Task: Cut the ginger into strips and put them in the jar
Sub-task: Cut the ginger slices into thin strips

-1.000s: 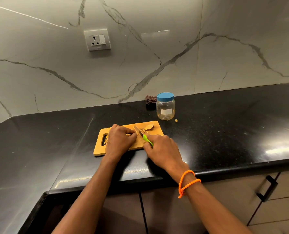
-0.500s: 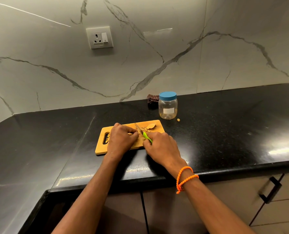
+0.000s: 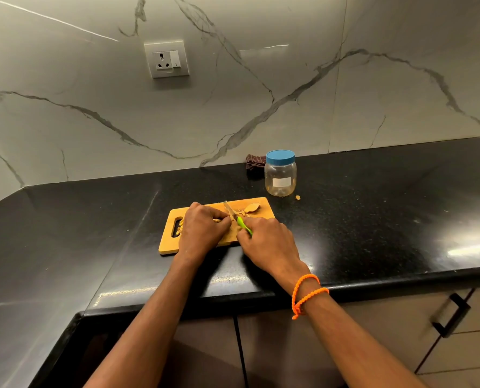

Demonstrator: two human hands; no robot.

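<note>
A polished black stone worktop (image 3: 373, 219) runs below a grey-veined white marble wall (image 3: 261, 107), which carries a white socket plate (image 3: 166, 59). Under the worktop's front edge sit beige cabinet doors, one with a black bar handle (image 3: 451, 315) at the right.

A rectangular light wooden cutting board (image 3: 264, 210) with a slot handle at its left end lies near the front edge, about midway along it. The left hand (image 3: 202, 231) rests on the board with fingers curled down together, pinning a small piece of ginger (image 3: 217, 220) of which only a pale sliver shows at the fingertips. The right hand (image 3: 269, 242) — an orange beaded bracelet (image 3: 306, 295) circles its wrist — has its fingers wrapped tight round the lime-green handle of a small steel-bladed knife (image 3: 237, 217); the blade points toward the board's far edge, just beside the left fingertips.

A clear plastic jar with a blue screw lid (image 3: 280, 173) and a white label stands upright beyond the board's far right corner, lid on. A dark checked cloth (image 3: 254, 161) lies bunched behind it against the wall.

A larger tan ginger slice (image 3: 252, 207) lies by the board's far right corner, small cut bits (image 3: 180, 226) gather by the slot, and one crumb (image 3: 298, 197) sits on the worktop just right of the jar's base.
</note>
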